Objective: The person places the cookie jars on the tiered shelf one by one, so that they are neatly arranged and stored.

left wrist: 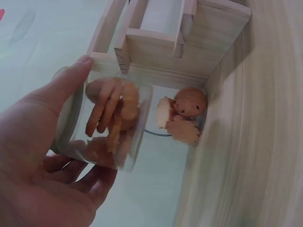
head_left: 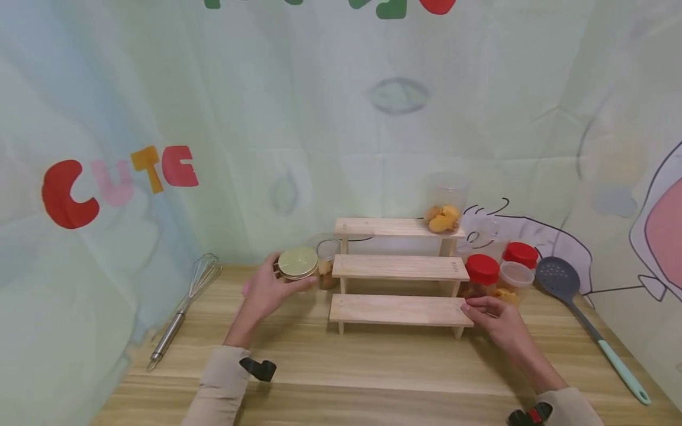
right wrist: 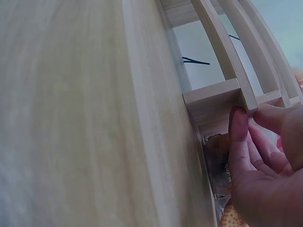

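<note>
My left hand (head_left: pixel 261 293) grips a clear jar with a pale green lid (head_left: pixel 298 262), left of a three-step wooden rack (head_left: pixel 399 309). In the left wrist view, brown biscuits show inside this jar (left wrist: pixel 111 123), which is held above the table, its fingers and thumb around its sides. Close by stands another clear jar (head_left: pixel 327 266) with biscuits in it, beside the rack's left side. At the right end of the rack's lowest step, my right hand (head_left: pixel 498 322) pinches the board between thumb and fingers. The right wrist view shows the fingertips (right wrist: pixel 239 125) at the board's corner.
A clear jar of orange-brown pieces (head_left: pixel 444 204) sits on the top step's right end. Red-lidded jars (head_left: pixel 482 269) and a clear-lidded jar (head_left: pixel 517 275) crowd the rack's right side. A slotted skimmer (head_left: pixel 559 281) lies far right, a whisk (head_left: pixel 183 313) far left. Printed cloth hangs behind.
</note>
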A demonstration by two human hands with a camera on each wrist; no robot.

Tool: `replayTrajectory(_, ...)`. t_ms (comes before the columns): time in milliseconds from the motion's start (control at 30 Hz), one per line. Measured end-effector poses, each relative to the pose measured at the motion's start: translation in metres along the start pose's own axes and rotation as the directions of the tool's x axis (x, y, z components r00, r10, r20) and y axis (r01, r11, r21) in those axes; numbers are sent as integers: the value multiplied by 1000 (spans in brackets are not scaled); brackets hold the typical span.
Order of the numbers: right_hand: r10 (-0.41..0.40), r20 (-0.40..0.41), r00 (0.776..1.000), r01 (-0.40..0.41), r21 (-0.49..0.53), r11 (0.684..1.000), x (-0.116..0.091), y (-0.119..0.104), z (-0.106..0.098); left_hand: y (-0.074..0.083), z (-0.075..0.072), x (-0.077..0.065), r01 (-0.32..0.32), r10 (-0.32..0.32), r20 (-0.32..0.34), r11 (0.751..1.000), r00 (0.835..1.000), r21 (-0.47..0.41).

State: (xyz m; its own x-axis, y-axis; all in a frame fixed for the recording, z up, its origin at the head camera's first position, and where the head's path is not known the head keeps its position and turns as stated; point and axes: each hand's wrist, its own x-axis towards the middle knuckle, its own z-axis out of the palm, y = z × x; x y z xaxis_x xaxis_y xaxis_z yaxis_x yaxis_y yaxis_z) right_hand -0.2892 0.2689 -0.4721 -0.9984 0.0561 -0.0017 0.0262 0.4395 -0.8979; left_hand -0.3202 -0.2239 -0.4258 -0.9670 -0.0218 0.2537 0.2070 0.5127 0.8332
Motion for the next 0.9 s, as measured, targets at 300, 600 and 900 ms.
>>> replayTrajectory(300, 6, -2, 1000, -6, -21, 1000, -1, 2, -2, 21, 8, -1, -57, 51, -120, 997, 991, -53)
replayTrajectory(600, -13, -6, 1000, 13, -12, 1000, 0, 2, -1, 57, 23, 2, -181, 155, -221, 978, 963, -100)
replayTrajectory(900, -15, -7, 1000, 15, -18, 1000, 0, 0, -1, 101, 51, 30, -292, 260, -221, 948, 940, -130)
